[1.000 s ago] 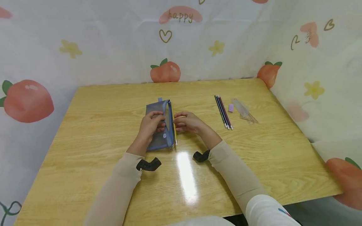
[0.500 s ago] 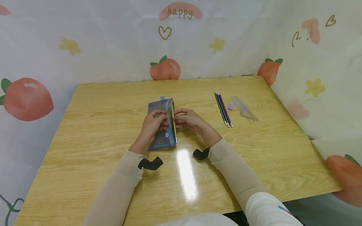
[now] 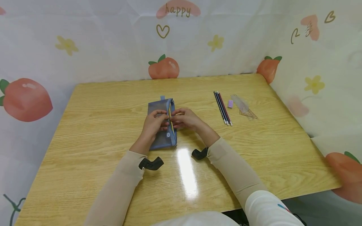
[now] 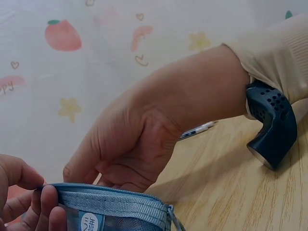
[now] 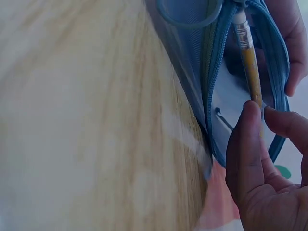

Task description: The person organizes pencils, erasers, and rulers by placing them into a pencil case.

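Fingers (image 5: 243,144) of the right hand (image 3: 185,119) are curled round a yellow pencil (image 5: 249,67), which is pinched near its middle and lies inside the unzipped mouth of the blue mesh pencil case (image 3: 162,125). Fingers (image 4: 45,207) of the left hand (image 3: 155,123) are closed on the upper zip edge of the same case, so that the mouth is held apart.

Pencil case: lying on the worktop (image 3: 93,125), just left of centre in the head view, long side running away from the person, with a small tab at the far end. The pencil's metal ferrule end is seen close to the zip end at the top of the right wrist view.

Further items, centre right of the head view, well apart from the hands:
- a row of dark pencils (image 3: 222,108), laid side by side and touching;
- a small lilac eraser (image 3: 230,104), just beside them;
- a clear plastic set square (image 3: 244,108), to the right of the eraser; a second ruler may lie under it, though this cannot be made out.

Black wrist-worn cameras are carried on both beige sleeves.
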A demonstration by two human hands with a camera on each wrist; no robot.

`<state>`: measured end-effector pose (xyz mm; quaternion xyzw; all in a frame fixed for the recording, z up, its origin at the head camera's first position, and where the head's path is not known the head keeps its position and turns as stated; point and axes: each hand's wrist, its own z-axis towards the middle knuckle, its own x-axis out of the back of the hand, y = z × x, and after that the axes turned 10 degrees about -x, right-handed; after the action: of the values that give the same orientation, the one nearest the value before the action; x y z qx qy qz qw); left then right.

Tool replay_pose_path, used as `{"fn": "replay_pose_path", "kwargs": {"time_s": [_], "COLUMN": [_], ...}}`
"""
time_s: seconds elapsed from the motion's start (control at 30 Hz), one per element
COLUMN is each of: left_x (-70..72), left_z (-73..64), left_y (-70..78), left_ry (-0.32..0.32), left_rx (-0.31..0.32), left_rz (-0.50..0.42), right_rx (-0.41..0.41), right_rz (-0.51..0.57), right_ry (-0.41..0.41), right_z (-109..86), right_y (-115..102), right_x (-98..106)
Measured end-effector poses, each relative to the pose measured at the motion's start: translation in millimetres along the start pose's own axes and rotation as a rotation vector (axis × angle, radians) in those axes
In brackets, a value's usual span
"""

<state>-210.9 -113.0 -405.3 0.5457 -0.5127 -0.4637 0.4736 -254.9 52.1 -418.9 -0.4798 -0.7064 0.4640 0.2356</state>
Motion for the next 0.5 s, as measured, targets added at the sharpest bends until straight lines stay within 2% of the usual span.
{"fn": "replay_pose_path", "kwargs": {"time_s": [0.2,0.3,0.4,0.5], "left_x": [1.0,1.9,3.1,3.6], "left_z": [-0.4,-0.2,-0.1,-0.1], "left_y": [1.9,2.5,2.9,3.1], "left_ry": [-0.009,-0.001,0.003,0.001], "left_rx": [0.0,0.001,0.006,0.011], "left_rz": [0.011,0.007,-0.001,-0.009], "right_rx": [0.003,0.012,0.038,0.079], "right_rz": [-0.014,-0.04,-0.139,-0.34], "right_ry": [0.008,0.047,0.128,0.266], "right_z": [-1.8,-1.9,-3.2,-7.6], "right_y": [-2,-4,-6,-9], "right_x": [0,2,10,24]}}
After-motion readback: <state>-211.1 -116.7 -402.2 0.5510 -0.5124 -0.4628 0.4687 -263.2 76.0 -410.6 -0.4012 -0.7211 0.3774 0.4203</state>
